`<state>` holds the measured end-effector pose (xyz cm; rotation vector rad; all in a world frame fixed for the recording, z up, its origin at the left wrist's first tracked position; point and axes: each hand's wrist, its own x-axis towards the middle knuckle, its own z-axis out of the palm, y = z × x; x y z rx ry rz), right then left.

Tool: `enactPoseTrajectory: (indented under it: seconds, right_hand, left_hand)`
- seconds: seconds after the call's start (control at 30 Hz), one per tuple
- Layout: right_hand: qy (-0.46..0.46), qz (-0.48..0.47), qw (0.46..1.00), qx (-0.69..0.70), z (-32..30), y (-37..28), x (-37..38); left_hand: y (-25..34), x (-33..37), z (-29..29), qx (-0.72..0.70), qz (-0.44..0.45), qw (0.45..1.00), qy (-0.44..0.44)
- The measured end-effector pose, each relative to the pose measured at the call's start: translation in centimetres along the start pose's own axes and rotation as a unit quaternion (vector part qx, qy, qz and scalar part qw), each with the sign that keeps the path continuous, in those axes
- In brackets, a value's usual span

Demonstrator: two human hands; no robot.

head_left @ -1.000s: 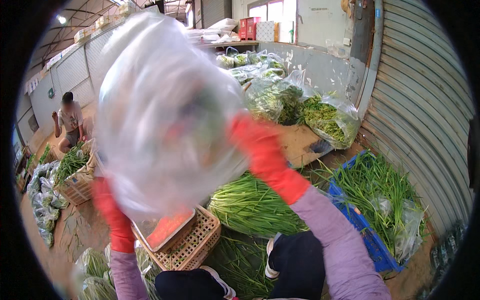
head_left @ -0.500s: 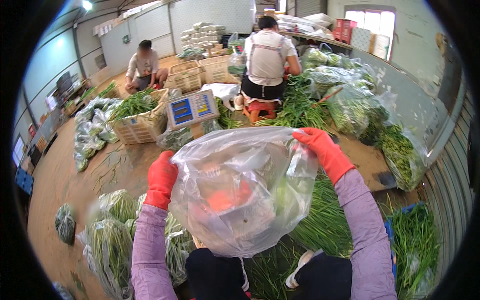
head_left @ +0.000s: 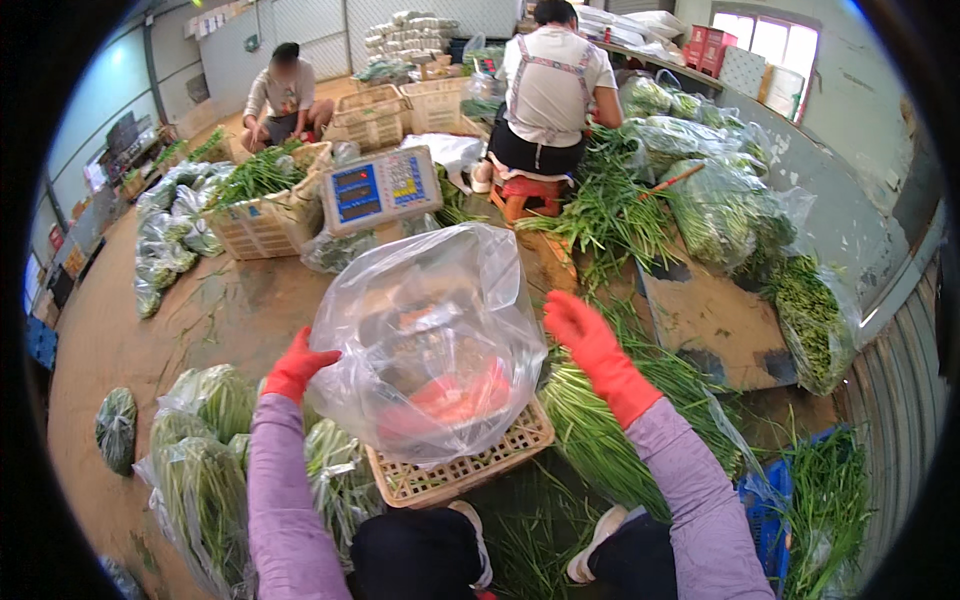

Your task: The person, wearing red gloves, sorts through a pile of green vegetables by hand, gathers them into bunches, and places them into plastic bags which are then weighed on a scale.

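Note:
A clear plastic bag (head_left: 330, 290) stands puffed up over a beige plastic basket (head_left: 455, 485) in front of me. Something red shows through its film, too blurred to name. My left hand (head_left: 298, 366), in a red rubber glove, is at the bag's left side, thumb stretched toward the film; whether it touches is unclear. To the right of the bag and apart from it, my right hand (head_left: 598, 350), also red-gloved, is open with its fingers extended. Below that hand lies a heap of long green leafy stalks (head_left: 610, 430).
A scale display (head_left: 378, 190) stands beyond the bag. Bagged greens (head_left: 200, 470) lie at left, a blue crate (head_left: 765, 520) at right. One person (head_left: 555, 90) sits on a red stool ahead; another (head_left: 285, 100) squats at far left beside a crate of greens (head_left: 265, 215).
Both hands have let go of the bag they held spread between them. The bag now rests lower on the basket, and the right hand has moved left and down.

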<state>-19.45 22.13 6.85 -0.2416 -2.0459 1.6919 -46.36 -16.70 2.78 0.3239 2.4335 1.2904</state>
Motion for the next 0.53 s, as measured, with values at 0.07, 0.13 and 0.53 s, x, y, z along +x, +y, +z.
enactPoseTrajectory:
  seconds: [0.07, 0.13, 0.53]
  right_hand:
    - [0.07, 0.082, 0.994, 0.035, -2.8, -0.2, -0.9]
    - [0.088, 0.11, 0.989, -0.05, -6.9, 4.1, -2.4]
    - [-0.151, 0.195, 0.825, -0.508, -2.0, 20.5, -5.4]
  left_hand:
    - [0.0, -1.9, -2.7, 0.01, 0.024, 0.999, 0.032]
    - [4.2, -5.4, -3.8, -0.05, 0.188, 0.977, 0.09]
    - [13.6, -23.9, 13.2, 0.05, 0.3, 0.884, -0.355]
